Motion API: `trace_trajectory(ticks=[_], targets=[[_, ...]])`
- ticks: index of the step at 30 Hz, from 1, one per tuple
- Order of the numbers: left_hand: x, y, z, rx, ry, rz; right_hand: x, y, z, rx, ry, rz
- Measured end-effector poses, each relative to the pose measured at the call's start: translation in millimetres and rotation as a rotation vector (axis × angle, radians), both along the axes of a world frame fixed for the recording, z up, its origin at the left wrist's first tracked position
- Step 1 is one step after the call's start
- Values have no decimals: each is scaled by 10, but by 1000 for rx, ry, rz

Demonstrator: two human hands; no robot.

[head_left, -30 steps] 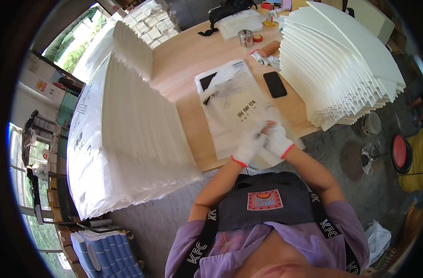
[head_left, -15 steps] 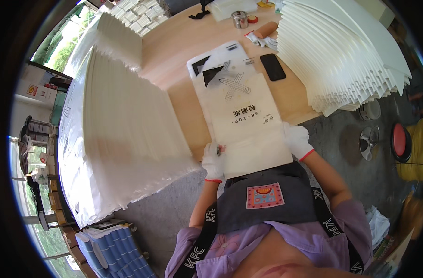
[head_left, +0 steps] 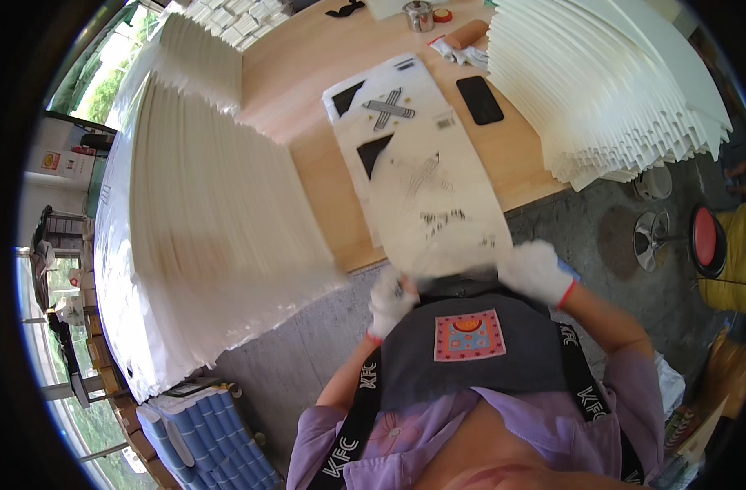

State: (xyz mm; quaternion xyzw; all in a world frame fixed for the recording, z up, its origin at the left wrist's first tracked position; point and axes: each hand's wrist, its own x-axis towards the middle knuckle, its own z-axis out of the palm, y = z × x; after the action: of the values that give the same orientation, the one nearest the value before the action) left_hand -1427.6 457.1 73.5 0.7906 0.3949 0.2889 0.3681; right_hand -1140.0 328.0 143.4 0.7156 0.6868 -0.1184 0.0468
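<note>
A translucent plastic packet of drawing paper (head_left: pixel 438 184), printed with crossed pencils and a black corner, extends from the table's near edge toward my body. My left hand (head_left: pixel 392 300), in a white knit glove with a red cuff, is closed at its near left corner. At the near right corner, my right hand (head_left: pixel 536 271), gloved the same way, is closed too. The packet's near edge is smeared by motion and bends down at my apron. Under its far end lies a similar packet (head_left: pixel 389 82) with crossed pencils showing.
A tall stack of white sheets or sleeves (head_left: pixel 218 212) stands at left, fanned white sheets (head_left: pixel 601 98) at right. Beyond the packets are a black phone (head_left: pixel 480 100), a metal pot (head_left: pixel 419 16) and a glove (head_left: pixel 459 54). A red-topped stool (head_left: pixel 704 237) stands on the floor at right.
Both hands have come nearer my body, and the upper packet has slid toward me, uncovering more of the packet beneath. Its near edge now bends and blurs.
</note>
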Motion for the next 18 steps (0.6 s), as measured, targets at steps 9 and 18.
trace_trajectory(ticks=[9, 18], targets=[[-663, -282, -633, -334, 94, 96, 485, -508, -691, -176, 241, -238], [455, 339, 469, -318, 68, 132, 432, 233, -1322, 117, 1558, -767]])
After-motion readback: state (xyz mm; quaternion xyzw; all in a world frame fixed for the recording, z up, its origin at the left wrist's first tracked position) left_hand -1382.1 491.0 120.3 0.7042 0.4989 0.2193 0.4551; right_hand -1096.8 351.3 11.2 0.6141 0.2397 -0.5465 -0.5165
